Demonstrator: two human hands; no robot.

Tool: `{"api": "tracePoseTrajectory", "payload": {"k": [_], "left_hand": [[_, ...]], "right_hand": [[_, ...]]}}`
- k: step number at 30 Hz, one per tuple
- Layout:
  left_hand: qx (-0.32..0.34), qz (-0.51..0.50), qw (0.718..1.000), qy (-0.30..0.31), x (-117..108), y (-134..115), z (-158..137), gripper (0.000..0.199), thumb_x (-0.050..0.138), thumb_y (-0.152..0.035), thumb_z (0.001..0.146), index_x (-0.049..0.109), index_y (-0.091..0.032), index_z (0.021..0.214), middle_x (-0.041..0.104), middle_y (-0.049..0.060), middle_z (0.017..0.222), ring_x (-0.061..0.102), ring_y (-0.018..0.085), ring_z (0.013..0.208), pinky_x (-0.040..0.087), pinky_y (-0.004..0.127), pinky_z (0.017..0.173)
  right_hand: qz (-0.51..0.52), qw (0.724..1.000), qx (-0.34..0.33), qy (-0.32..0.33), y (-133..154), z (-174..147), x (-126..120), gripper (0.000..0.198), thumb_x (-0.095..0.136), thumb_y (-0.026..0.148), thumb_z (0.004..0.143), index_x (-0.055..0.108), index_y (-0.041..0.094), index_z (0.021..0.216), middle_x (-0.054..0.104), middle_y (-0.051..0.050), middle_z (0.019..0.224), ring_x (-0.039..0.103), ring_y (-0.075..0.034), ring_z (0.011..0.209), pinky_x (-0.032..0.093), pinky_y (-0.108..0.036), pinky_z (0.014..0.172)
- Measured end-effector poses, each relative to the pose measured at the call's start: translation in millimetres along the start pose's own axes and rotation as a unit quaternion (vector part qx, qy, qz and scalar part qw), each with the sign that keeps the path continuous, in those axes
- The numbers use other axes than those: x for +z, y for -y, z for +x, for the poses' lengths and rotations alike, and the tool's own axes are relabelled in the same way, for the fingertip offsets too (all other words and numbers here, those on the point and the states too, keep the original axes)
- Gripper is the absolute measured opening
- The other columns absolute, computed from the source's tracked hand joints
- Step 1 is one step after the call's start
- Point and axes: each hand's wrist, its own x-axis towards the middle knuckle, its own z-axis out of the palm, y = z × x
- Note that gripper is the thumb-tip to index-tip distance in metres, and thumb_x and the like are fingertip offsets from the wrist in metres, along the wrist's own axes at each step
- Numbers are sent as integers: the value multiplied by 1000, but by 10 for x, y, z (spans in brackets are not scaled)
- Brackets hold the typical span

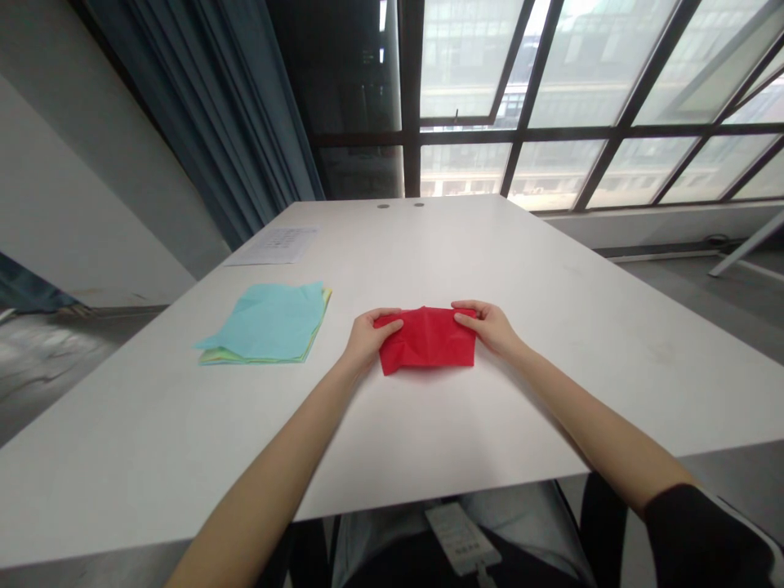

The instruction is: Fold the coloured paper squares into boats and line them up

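A red cloth [427, 341], apparently folded into a wide rectangle, is held up by its two upper corners just over the white table. My left hand [369, 333] pinches the upper left corner, thumb across the near face. At the upper right corner my right hand [490, 325] grips it the same way, with the thumb in front and the index finger along the top edge. The lower edge hangs toward me, its left corner a little lower. To the left lies a stack of cloths [266, 320], light blue on top with yellow and green edges beneath.
The white table [465, 253] reaches back toward large windows [563, 90]. A printed sheet [273, 246] lies at its far left edge. Two round grommets [383, 206] sit near the far edge. A blue curtain [214, 106] hangs behind on the left.
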Motion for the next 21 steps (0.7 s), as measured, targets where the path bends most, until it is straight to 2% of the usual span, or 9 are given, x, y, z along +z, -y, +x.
{"api": "tracePoseTrajectory", "payload": {"k": [6, 10, 12, 14, 16, 19, 21], "left_hand": [[-32, -90, 995, 11, 46, 36, -1, 35, 77, -24, 53, 68, -10, 84, 70, 10, 81, 64, 18, 72, 49, 34, 77], [-41, -138, 990, -10, 132, 84, -7, 32, 78, -23, 51, 68, -12, 80, 69, 8, 81, 64, 17, 74, 48, 35, 80], [-36, -131, 991, -19, 168, 105, -9, 32, 78, -24, 51, 68, -13, 79, 68, 7, 81, 63, 17, 77, 47, 36, 82], [-5, -74, 997, -34, 182, 113, -14, 29, 77, -28, 53, 68, -15, 78, 65, 8, 88, 61, 20, 85, 45, 38, 86], [53, 40, 995, -75, 172, 99, -29, 25, 75, -30, 56, 69, -17, 76, 59, 10, 105, 54, 24, 101, 40, 41, 92], [141, 233, 950, -154, 144, 28, -76, 18, 74, -31, 59, 70, -21, 74, 40, 6, 130, 32, 30, 124, 24, 46, 104], [198, 306, 918, -158, 134, -27, -109, 12, 72, -28, 62, 69, -22, 72, 35, 4, 135, 21, 30, 130, 18, 48, 107]], "right_hand": [[21, 1000, -6, -21, 13, -46, 113, 32, 76, 32, 58, 68, 19, 85, 69, -2, 71, 62, -14, 64, 49, -29, 65], [36, 999, -14, -33, 4, -60, 173, 29, 75, 36, 58, 67, 19, 80, 66, -2, 67, 60, -15, 63, 49, -30, 66], [26, 998, -28, -40, -16, -55, 184, 27, 74, 38, 59, 67, 20, 78, 65, -2, 69, 59, -15, 65, 48, -32, 68], [-21, 996, -66, -60, -31, -49, 182, 25, 72, 40, 62, 67, 21, 78, 63, -2, 75, 59, -16, 72, 48, -34, 72], [-106, 981, -122, -105, -27, -52, 175, 25, 70, 42, 63, 68, 22, 77, 60, -5, 87, 56, -20, 87, 47, -36, 77], [-224, 942, -195, -157, 20, -78, 174, 23, 69, 43, 63, 70, 23, 74, 51, -8, 111, 49, -23, 105, 43, -38, 85], [-242, 938, -210, -137, 59, -104, 186, 21, 67, 41, 67, 69, 22, 75, 54, -7, 109, 51, -22, 101, 42, -38, 86]]}}
